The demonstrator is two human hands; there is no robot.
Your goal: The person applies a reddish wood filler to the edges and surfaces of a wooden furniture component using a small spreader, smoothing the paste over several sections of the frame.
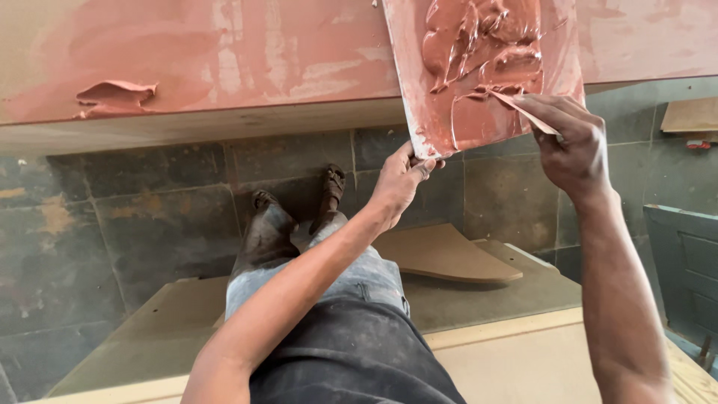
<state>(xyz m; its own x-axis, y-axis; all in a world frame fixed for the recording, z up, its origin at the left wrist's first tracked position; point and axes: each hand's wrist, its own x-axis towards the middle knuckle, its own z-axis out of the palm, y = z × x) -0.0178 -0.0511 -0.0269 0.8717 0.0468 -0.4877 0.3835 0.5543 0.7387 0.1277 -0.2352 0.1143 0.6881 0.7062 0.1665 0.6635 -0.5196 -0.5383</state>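
My left hand (400,179) grips the lower corner of a flat board (437,120) smeared with reddish-brown putty (482,49) and holds it tilted in front of me. My right hand (572,138) pinches a thin flat scraper (527,108), its edge resting in the putty on the board. Behind the board runs a long wooden panel (224,52) coated with streaks of the same putty, with a thick dab (112,97) near its lower edge at the left.
Below are my legs in grey trousers and dark sandals (299,202) on a dark stone tile floor (112,224). Fibreboard sheets (449,254) lie on the floor. A pale wooden surface (523,359) is near me; a grey-blue panel (684,254) stands at the right.
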